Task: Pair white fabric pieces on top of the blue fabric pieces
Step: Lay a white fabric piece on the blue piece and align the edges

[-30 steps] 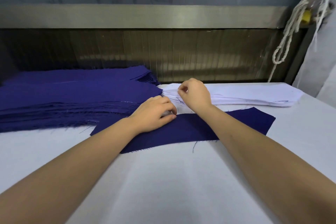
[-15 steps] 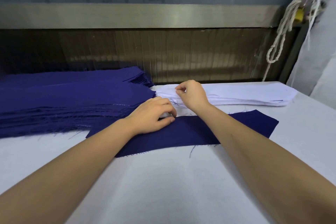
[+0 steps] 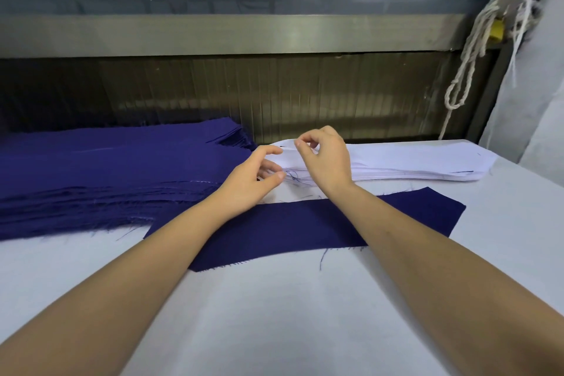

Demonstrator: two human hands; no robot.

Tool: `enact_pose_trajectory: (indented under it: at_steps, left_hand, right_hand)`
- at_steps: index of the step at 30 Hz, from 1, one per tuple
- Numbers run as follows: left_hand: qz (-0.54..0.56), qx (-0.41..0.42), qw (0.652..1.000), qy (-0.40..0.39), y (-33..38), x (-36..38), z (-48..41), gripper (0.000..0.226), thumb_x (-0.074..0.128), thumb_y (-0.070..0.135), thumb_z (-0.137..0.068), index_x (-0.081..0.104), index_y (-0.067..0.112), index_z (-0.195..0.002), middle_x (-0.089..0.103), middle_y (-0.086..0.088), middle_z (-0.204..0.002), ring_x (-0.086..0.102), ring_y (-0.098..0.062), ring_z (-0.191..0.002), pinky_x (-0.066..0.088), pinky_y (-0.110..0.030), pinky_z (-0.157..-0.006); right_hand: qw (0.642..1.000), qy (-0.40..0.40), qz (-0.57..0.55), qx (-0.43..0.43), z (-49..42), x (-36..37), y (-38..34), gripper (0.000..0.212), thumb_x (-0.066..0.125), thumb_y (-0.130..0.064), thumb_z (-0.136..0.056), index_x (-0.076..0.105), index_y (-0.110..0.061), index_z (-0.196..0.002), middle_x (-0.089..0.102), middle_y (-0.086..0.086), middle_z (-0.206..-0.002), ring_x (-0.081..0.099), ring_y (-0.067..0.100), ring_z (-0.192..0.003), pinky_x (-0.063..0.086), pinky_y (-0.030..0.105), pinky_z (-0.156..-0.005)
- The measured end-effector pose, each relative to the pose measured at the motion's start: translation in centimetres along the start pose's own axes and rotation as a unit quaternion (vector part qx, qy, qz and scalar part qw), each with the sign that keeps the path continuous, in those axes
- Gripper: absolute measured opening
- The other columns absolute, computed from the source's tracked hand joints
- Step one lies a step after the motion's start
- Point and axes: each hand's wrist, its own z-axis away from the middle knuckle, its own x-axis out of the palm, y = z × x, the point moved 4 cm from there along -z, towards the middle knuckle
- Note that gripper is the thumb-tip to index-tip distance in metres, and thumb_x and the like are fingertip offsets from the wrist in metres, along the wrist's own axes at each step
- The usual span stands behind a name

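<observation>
Single head-worn wide-angle camera looks forward and down, close over the white cloth-covered table point(image 3: 274, 323), facing the brushed grey metal rail point(image 3: 232, 35) beyond its far edge

Blue fabric stack point(image 3: 106, 174), left end off-frame.

We can read no text, label or number; small dark marks point(image 3: 462, 171) on the white fabric stack point(image 3: 412, 162) at one o'clock are too tiny to decipher.
</observation>
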Motion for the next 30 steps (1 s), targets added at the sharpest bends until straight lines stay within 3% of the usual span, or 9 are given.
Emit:
enact_pose_trajectory:
  at_steps: [5, 9, 14, 20, 25, 30]
  left_hand:
    - [0.177, -0.086, 0.98, -0.015, 0.5, 0.6, -0.2, 0.041, 0.05, 0.029, -0.097, 0.033, 0.048, -0.129, 0.062, 0.0, -0.117, 0.06, -0.011, -0.099, 0.048, -0.022, -0.078]
    - [0.311, -0.129, 0.942, -0.015, 0.6, 0.7, -0.5, 0.044, 0.049, 0.031, -0.097, 0.033, 0.048, -0.134, 0.059, -0.009, -0.12, 0.064, -0.016, -0.094, 0.051, -0.027, -0.079]
    - [0.468, -0.166, 0.868, 0.009, 0.3, 0.1, -0.6, 0.041, 0.056, 0.035, -0.09, 0.043, 0.053, -0.124, 0.052, -0.011, -0.127, 0.068, -0.022, -0.093, 0.052, -0.028, -0.069]
    - [0.506, -0.172, 0.845, 0.012, -0.3, -0.2, -0.7, 0.04, 0.056, 0.032, -0.091, 0.045, 0.051, -0.124, 0.061, -0.01, -0.121, 0.07, -0.021, -0.082, 0.054, -0.028, -0.064]
    - [0.497, -0.207, 0.842, 0.039, -0.6, 0.0, -0.8, 0.045, 0.056, 0.029, -0.092, 0.045, 0.026, -0.136, 0.054, -0.003, -0.131, 0.071, -0.022, -0.084, 0.053, -0.028, -0.063]
    - [0.484, -0.211, 0.848, 0.048, -0.6, -0.3, -0.8, 0.03, 0.056, 0.024, -0.093, 0.052, 0.015, -0.122, 0.051, 0.002, -0.135, 0.07, -0.021, -0.088, 0.05, -0.028, -0.067]
  right_hand:
    - [0.999, 0.022, 0.014, -0.034, 0.2, -0.4, -0.6, 0.015, 0.059, -0.026, -0.091, 0.07, -0.016, -0.094, 0.047, -0.006, -0.089, 0.049, 0.011, -0.086, 0.038, 0.023, -0.068]
    - [0.998, 0.034, 0.016, -0.056, 0.5, -0.6, -0.9, 0.016, 0.059, -0.025, -0.092, 0.071, -0.016, -0.095, 0.05, -0.005, -0.088, 0.052, 0.014, -0.087, 0.042, 0.025, -0.069]
    - [0.996, 0.05, 0.019, -0.078, 0.6, -0.8, -1.3, 0.017, 0.058, -0.024, -0.092, 0.071, -0.015, -0.096, 0.049, -0.005, -0.084, 0.051, 0.015, -0.085, 0.043, 0.029, -0.069]
    - [0.992, 0.053, 0.049, -0.102, 0.7, -0.7, -1.2, 0.017, 0.057, -0.024, -0.093, 0.071, -0.014, -0.096, 0.047, -0.006, -0.079, 0.046, 0.012, -0.079, 0.038, 0.025, -0.069]
    - [0.982, 0.043, 0.107, -0.148, 1.0, -0.7, -1.2, 0.018, 0.056, -0.024, -0.093, 0.071, -0.014, -0.095, 0.05, -0.006, -0.066, 0.046, 0.018, -0.069, 0.035, 0.027, -0.071]
    - [0.98, -0.004, 0.182, -0.082, 0.8, -0.2, -0.7, 0.028, 0.041, -0.035, -0.099, 0.061, -0.022, -0.113, 0.068, 0.006, -0.077, 0.06, 0.027, -0.075, 0.039, 0.03, -0.064]
